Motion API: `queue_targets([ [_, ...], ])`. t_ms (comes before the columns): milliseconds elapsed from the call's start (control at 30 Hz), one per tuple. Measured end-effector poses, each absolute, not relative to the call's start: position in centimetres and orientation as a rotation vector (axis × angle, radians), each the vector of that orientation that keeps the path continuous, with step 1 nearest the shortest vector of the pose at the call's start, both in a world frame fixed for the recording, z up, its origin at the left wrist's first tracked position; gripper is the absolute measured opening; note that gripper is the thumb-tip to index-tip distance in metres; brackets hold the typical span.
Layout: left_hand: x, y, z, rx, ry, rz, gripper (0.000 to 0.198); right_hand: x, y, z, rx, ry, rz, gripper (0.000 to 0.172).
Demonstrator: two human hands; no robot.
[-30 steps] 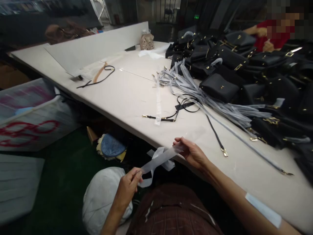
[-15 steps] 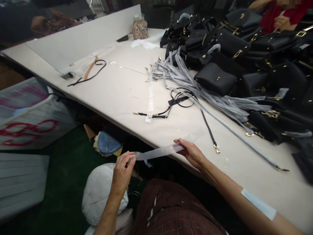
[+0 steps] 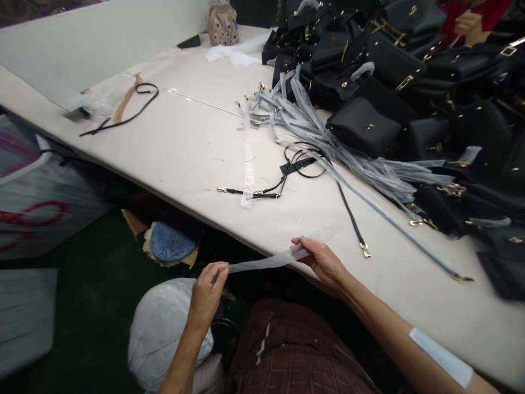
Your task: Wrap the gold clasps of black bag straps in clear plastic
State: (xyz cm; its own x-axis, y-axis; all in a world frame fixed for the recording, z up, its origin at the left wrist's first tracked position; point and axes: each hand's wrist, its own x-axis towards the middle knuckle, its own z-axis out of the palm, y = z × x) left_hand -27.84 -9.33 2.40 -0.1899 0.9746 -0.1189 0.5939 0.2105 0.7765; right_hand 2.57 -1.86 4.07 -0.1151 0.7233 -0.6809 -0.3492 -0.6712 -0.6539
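Note:
A narrow translucent plastic sleeve (image 3: 262, 264) stretches between my two hands, just off the table's front edge. My left hand (image 3: 208, 287) pinches one end of it. Closer to the tabletop, my right hand (image 3: 318, 260) grips it between thumb and fingers, and its far end sticks out past them over the table. Beyond my hands lies a black strap (image 3: 250, 193) with gold clasps, another plastic sleeve (image 3: 248, 158) lying across it. The strap's coils (image 3: 305, 161) and a hanging end with a gold hook (image 3: 365, 250) rest to the right.
On the table (image 3: 184, 142), many plastic-wrapped straps (image 3: 320, 126) lie beside a heap of black handbags (image 3: 369, 128). A looped black cord (image 3: 143, 109) is at the left. Below stand a white covered bundle (image 3: 164, 328) and a blue round pad (image 3: 172, 242). A co-worker's hand (image 3: 470, 26) shows at the back.
The camera view has shifted, so the table's far objects sit higher and further left. The sleeve between my hands looks narrower, and both hands keep hold of it.

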Motion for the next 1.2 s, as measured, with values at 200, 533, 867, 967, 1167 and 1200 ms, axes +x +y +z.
queue_targets([
  [200, -25.9, -7.1, 2.4, 1.474, 1.767, 0.714, 0.024, 2.2, -2.5, 2.4, -1.471, -0.374, 1.855, 0.046],
  [533, -23.8, -7.0, 1.5, 1.484, 1.699, 0.588, 0.024, 3.2, -2.2, -1.0, -1.534, -0.313, 1.806, 0.046],
  [867, -23.9, -8.3, -1.1, 1.43, 1.635, 0.593, 0.027, 3.5, -3.5, -1.1, -1.611, -0.325, 1.726, 0.044],
  [967, -24.3, -8.8, -1.2, 1.43, 1.634, 0.605, 0.027, 3.5, -4.1, -0.4, -1.616, -0.333, 1.699, 0.043],
  [1167, -25.2, -8.5, -0.5, 1.494, 1.596, 0.644, 0.028, 3.4, -6.1, 1.4, -1.609, -0.325, 1.639, 0.044],
  [1200, -25.3, -8.5, -0.3, 1.505, 1.59, 0.649, 0.029, 3.4, -6.4, 1.6, -1.611, -0.323, 1.628, 0.044],
])
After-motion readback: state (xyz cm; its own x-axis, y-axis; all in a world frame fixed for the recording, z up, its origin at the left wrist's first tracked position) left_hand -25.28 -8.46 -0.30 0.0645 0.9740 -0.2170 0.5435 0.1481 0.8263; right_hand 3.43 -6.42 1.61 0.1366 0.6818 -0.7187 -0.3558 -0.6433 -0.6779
